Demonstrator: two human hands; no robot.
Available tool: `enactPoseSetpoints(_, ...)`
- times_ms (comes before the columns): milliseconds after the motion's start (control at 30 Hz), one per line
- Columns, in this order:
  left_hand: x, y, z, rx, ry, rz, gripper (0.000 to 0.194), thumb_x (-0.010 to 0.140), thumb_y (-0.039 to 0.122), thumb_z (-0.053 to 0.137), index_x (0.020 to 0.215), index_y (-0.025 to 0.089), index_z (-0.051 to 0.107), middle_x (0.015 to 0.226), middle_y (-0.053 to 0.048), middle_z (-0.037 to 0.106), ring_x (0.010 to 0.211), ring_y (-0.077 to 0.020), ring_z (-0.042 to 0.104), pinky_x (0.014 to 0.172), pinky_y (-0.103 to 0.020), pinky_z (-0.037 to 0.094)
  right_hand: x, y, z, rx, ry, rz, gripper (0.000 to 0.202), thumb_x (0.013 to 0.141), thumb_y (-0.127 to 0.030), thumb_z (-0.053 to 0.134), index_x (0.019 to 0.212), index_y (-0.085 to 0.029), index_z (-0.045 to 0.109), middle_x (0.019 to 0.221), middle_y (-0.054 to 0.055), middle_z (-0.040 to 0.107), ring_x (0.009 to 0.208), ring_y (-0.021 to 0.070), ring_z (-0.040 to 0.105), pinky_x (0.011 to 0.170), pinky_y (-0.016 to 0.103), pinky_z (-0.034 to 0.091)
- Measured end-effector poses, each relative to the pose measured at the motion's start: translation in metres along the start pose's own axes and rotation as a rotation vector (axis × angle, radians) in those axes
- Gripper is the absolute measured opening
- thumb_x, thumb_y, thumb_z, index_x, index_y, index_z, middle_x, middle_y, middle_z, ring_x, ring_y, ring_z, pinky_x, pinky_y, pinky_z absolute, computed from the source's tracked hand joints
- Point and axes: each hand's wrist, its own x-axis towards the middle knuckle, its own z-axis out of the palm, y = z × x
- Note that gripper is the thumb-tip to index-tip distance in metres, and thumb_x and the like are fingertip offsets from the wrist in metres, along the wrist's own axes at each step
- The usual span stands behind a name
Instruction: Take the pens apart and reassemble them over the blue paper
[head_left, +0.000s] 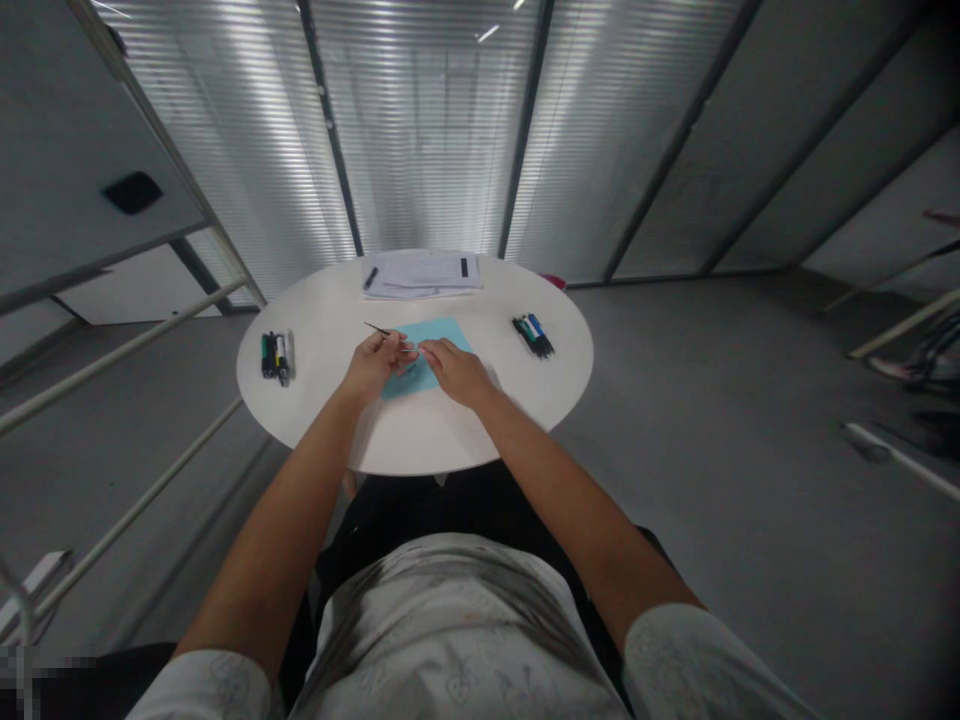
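Over a light blue sheet (pixel 448 330) on the round white table, my two hands meet, fingertips close together. My left hand (pixel 377 362) is closed on a thin dark stick-like item (pixel 377 328), whose tip points up and left past the fingers. My right hand (pixel 454 369) has its fingers bent together, its fingertips at a small pale thing between the hands, too small to name. Under the left fingers, a small dark item on the sheet is partly hidden.
The white table (pixel 420 440) bears a stack of papers (pixel 424 275) at its back, with a dark pen on it. Several pens and markers (pixel 275 357) lie at the left, and another group (pixel 533 337) at the right. A whiteboard frame stands at the left.
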Motion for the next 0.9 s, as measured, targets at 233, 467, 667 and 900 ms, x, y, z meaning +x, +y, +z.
enactPoseSetpoints(233, 0.0, -0.008, 0.0, 0.096, -0.065, 0.029, 0.036, 0.07, 0.042, 0.076, 0.084, 0.011, 0.064, 0.079, -0.006, 0.068, 0.07, -0.0146, 0.065, 0.079, -0.036, 0.052, 0.0, 0.001, -0.001, 0.006, -0.011, -0.014, 0.036, 0.102, -0.035, 0.028, 0.123, -0.021, 0.054, 0.118, 0.008, 0.062, 0.104, 0.0173, 0.06, 0.083, 0.028, 0.046)
enactPoseSetpoints(467, 0.002, -0.008, -0.002, 0.151, -0.053, 0.033, 0.032, 0.069, 0.042, 0.076, 0.081, 0.013, 0.067, 0.074, -0.003, 0.065, 0.066, -0.0125, 0.062, 0.075, -0.032, 0.051, 0.001, 0.001, 0.001, 0.044, 0.026, -0.002, 0.038, 0.102, -0.037, 0.026, 0.125, -0.023, 0.053, 0.118, 0.007, 0.062, 0.106, 0.0171, 0.06, 0.086, 0.029, 0.047)
enactPoseSetpoints(667, 0.002, -0.007, -0.002, 0.192, -0.037, 0.047, 0.033, 0.07, 0.041, 0.073, 0.087, 0.013, 0.069, 0.069, -0.003, 0.062, 0.062, -0.0124, 0.059, 0.066, -0.028, 0.048, 0.004, 0.006, 0.004, 0.093, 0.148, 0.06, 0.04, 0.102, -0.038, 0.023, 0.127, -0.022, 0.05, 0.124, 0.009, 0.059, 0.112, 0.0186, 0.058, 0.091, 0.032, 0.047)
enactPoseSetpoints(900, 0.007, -0.012, -0.014, 0.669, 0.166, 0.314, 0.015, 0.074, 0.025, 0.059, 0.082, 0.017, 0.07, 0.077, -0.005, 0.06, 0.068, -0.0161, 0.053, 0.074, -0.036, 0.047, 0.007, 0.012, 0.003, 0.159, 0.331, 0.127, 0.043, 0.101, -0.04, 0.022, 0.127, -0.018, 0.048, 0.125, 0.012, 0.058, 0.115, 0.0201, 0.056, 0.095, 0.033, 0.045)
